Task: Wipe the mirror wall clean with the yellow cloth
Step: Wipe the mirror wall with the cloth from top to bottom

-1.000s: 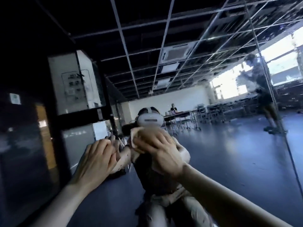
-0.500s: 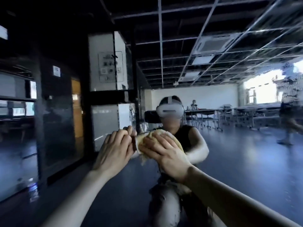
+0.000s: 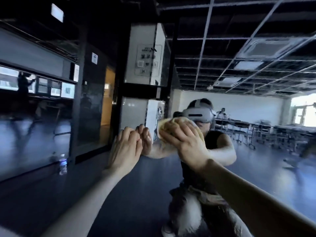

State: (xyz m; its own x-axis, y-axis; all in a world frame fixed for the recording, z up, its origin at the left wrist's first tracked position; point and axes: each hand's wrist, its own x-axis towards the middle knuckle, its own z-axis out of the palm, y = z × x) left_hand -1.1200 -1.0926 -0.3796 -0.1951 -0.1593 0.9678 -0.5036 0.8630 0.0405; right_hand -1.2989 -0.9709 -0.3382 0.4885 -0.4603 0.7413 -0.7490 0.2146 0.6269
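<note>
Yellow cloth (image 3: 166, 130): a crumpled wad of pale yellow fabric, pressed to the glass under the right hand (image 3: 186, 144). Its bunched edge sticks out past the fingertips on the upper left.
Right hand: the fingers are spread and curved over the yellow cloth, grasping it and holding it against the mirror wall (image 3: 256, 168).
Left hand (image 3: 126, 147): just left of the cloth and apart from it. This left hand is released and holds nothing; its fingertips touch the glass and meet their own reflection.
Mirror wall: a large, dark, reflective glass surface straight ahead of both hands. It shows the person crouching, with a white plastic headset (image 3: 199, 115) reflected just above and to the right of the cloth.
Writing: a white square pillar (image 3: 145, 40) above the left hand carries a printed notice (image 3: 148, 59), too blurred to read. The small white signs further left are also unreadable.
Bottle: a clear plastic water bottle (image 3: 63, 164) stands on the dark floor, below and well to the left of the left hand. Its label is not legible.
</note>
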